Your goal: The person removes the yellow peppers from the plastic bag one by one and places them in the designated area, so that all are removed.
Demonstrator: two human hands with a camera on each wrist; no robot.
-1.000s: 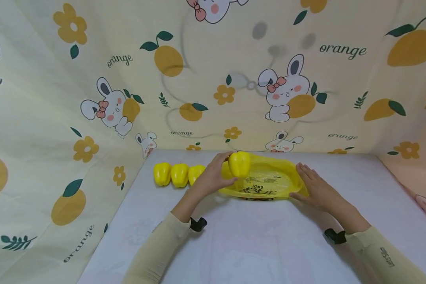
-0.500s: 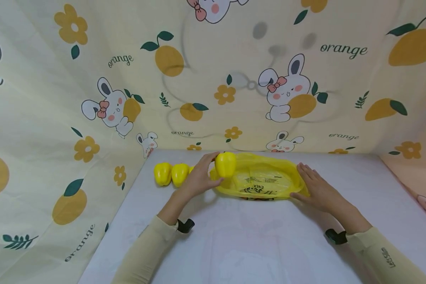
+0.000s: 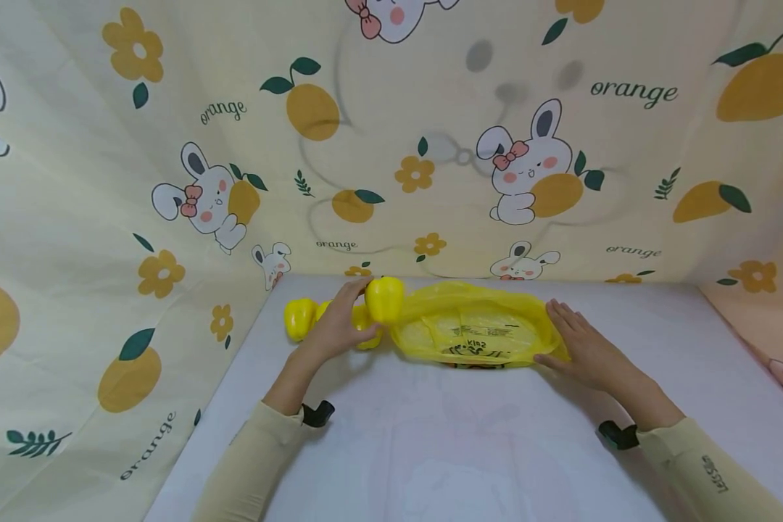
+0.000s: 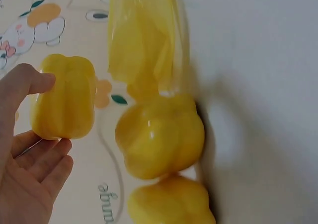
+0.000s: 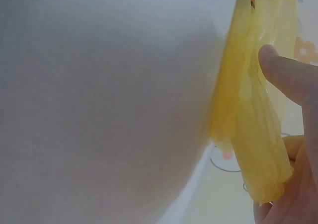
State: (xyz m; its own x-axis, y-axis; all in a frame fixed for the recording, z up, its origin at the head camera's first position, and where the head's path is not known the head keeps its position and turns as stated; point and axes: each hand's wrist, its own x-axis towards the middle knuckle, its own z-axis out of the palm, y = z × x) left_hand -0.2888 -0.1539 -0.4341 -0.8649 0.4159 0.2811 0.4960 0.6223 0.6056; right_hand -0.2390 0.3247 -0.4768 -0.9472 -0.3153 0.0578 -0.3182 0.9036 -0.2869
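A yellow bell pepper (image 3: 385,300) is held up in my left hand (image 3: 329,326), thumb on one side and fingers on the other in the left wrist view. It hangs just left of a yellow plastic bag (image 3: 424,351), whose wide mouth gapes upward. Behind and below that hand, more yellow bell peppers (image 3: 299,320) stand in a row, partly hidden by it. At the bag's right end rests my right hand (image 3: 583,348), its fingers straight along the back and its thumb at the front. The right wrist view has the bag's folded end (image 5: 263,159) between thumb and fingers.
A white-covered table (image 3: 444,442) carries everything. Behind and beside it hangs a cloth (image 3: 391,109) printed with rabbits and oranges. Black straps (image 3: 317,414) sit at both wrists.
My left hand has moved left with the bell pepper, from over the bag's left part to beside its left end. The right hand and the bag have stayed in place.
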